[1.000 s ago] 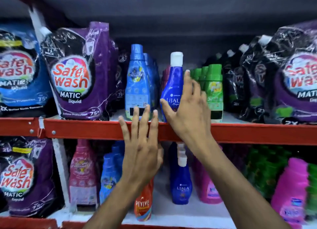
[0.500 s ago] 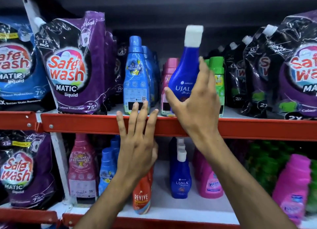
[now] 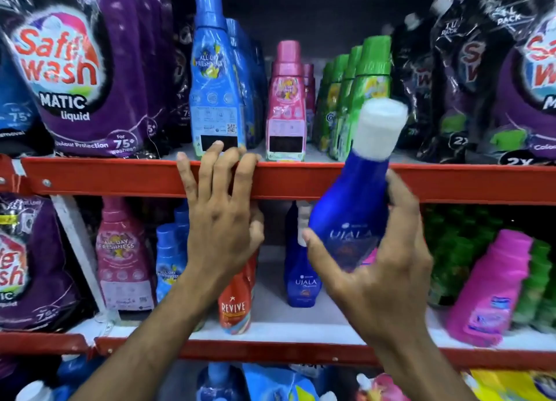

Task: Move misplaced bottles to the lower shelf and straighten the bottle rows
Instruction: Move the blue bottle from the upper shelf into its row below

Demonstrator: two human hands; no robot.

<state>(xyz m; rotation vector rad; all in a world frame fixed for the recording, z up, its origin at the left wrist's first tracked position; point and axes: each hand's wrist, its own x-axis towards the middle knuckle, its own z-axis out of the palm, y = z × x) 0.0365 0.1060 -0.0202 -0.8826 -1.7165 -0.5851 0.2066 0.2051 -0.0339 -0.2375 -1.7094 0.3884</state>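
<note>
Your right hand point(image 3: 382, 274) clasps the white-capped blue plastic bottle point(image 3: 352, 208), lifted clear; left hand point(image 3: 222, 229) clasps the red metal rail point(image 3: 120, 175); shelving at six o'clock remains.

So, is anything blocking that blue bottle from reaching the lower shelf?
Nothing visible. The right hand holds the blue bottle out in front of the red beam; the lower shelf lies bare beside the standing Ujala bottle.

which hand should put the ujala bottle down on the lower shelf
Right: the right hand grips the blue Ujala bottle near the lower shelf's Ujala row. The left hand holds the red shelf rail.
</note>
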